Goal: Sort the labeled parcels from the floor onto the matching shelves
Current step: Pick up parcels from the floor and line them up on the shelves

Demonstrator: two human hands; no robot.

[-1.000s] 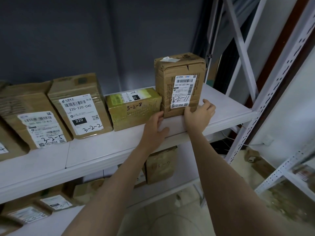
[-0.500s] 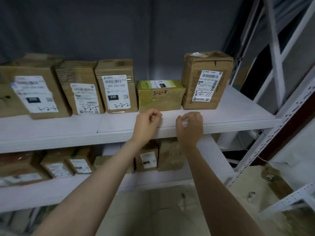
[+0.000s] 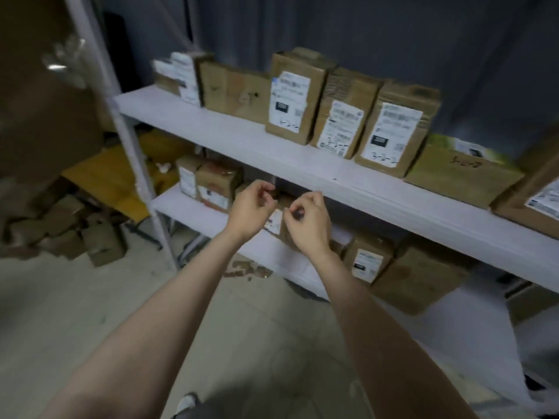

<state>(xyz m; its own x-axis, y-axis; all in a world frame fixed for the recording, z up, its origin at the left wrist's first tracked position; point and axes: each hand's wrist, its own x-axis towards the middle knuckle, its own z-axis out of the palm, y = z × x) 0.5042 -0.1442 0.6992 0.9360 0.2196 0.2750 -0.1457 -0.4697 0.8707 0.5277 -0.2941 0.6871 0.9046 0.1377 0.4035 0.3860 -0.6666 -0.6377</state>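
Shelving (image 3: pixel 130 137) of white metal takes up most of the view, with pale floor (image 3: pixel 90 313) in front of it. The upper shelf (image 3: pixel 302 173) carries a row of brown parcels (image 3: pixel 295 98) standing side by side, most with white labels facing out. A low green parcel (image 3: pixel 459 173) sits beside them, and another box (image 3: pixel 538 192) is cut off at the right edge. The lower shelf (image 3: pixel 193 213) holds more labeled parcels (image 3: pixel 367 258), partly hidden behind the arms. A loose pile of parcels (image 3: pixel 75 231) lies on the floor at the left, beyond the rack's post. Both bare arms reach forward. The left hand (image 3: pixel 251 210) and right hand (image 3: pixel 305 220) hang close together in front of the lower shelf, below the upper shelf's edge. Their fingers are loosely curled, thumbs near forefingers, holding nothing and touching no parcel.
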